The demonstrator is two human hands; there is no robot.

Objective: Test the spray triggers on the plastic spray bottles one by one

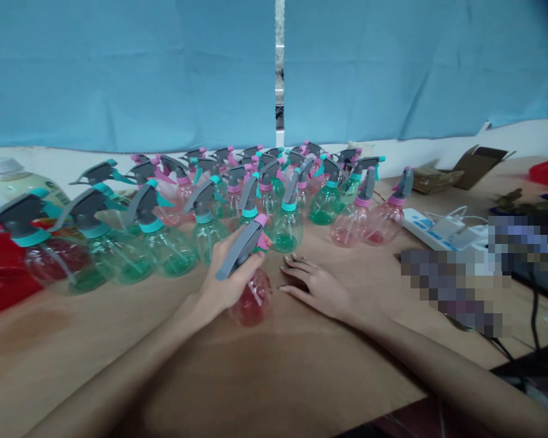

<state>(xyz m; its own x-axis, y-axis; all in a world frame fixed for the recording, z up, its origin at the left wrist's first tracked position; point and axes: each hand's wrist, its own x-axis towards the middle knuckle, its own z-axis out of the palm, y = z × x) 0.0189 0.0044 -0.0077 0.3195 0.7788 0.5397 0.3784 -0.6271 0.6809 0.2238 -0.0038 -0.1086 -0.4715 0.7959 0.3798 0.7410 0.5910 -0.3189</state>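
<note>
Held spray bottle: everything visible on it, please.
The spray bottle has a rounded, see-through pink body, apparently plastic, deeper in colour low down; whether that is liquid, I can't tell. Its grey spray head slopes up to a pink nozzle, which points away from the wearer. The left hand grips it around the neck, hiding the collar. It looks roughly upright, in front of the other bottles.
</note>
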